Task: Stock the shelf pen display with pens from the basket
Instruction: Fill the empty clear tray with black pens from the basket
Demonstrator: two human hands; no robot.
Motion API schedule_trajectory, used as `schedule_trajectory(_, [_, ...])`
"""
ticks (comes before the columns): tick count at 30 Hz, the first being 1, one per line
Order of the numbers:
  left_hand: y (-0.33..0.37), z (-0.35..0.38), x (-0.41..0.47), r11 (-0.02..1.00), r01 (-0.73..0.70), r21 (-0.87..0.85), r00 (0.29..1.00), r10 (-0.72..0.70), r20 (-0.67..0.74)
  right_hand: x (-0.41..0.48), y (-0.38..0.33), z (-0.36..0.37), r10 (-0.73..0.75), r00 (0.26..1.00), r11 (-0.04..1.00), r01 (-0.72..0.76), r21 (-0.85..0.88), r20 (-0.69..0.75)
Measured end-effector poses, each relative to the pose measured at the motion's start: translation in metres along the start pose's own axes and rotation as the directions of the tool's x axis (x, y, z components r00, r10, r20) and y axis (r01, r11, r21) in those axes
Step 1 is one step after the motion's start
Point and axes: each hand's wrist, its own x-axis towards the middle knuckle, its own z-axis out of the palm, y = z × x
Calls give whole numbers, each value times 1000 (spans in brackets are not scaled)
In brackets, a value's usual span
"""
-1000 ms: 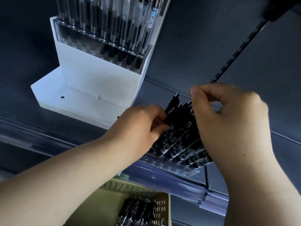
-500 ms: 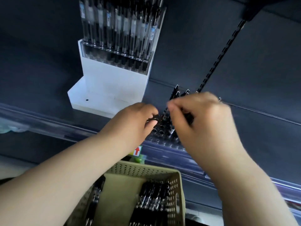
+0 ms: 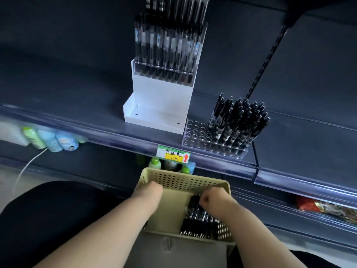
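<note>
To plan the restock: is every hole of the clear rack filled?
No, the clear rack has empty holes at left; pens stand only at right.

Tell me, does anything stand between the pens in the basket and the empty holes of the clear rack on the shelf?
Nothing visible does. The right hand pinches the pens in the basket. The empty holes at the clear rack's left end are uncovered; the standing pens fill only its right part.

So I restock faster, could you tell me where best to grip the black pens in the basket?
Pinch the black pens by their far ends from above, as the right hand does: they lie flat, side by side, along the basket floor.
</note>
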Motion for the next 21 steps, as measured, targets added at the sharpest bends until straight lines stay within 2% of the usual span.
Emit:
schedule_trajectory(3, [-8, 29, 3, 979, 179, -102, 983, -173, 58, 17, 6, 27, 131, 991, 978, -134, 158, 27])
schedule_trajectory(5, [-8, 45, 8, 902, 344, -262, 939, -324, 119, 27, 5, 48, 217, 971, 961, -230, 151, 98])
schedule_trajectory(8, [-5, 53, 17, 805, 458, -378, 888, -430, 161, 35, 2, 78, 290, 948, 929, -312, 196, 134])
schedule_trajectory(11, [0, 57, 27, 741, 481, -468, 872, -459, 170, 46, 0, 91, 308, 941, 924, -331, 190, 137])
schedule_trajectory(15, [7, 77, 38, 732, 433, -525, 892, -430, 136, 57, -5, 93, 302, 940, 916, -332, 227, 157])
schedule_trajectory(18, [10, 88, 40, 680, 433, -592, 882, -454, 123, 61, -10, 98, 300, 939, 909, -335, 250, 168])
schedule_trajectory(21, [10, 99, 46, 714, 422, -559, 894, -431, 125, 63, -15, 104, 282, 946, 914, -315, 256, 159])
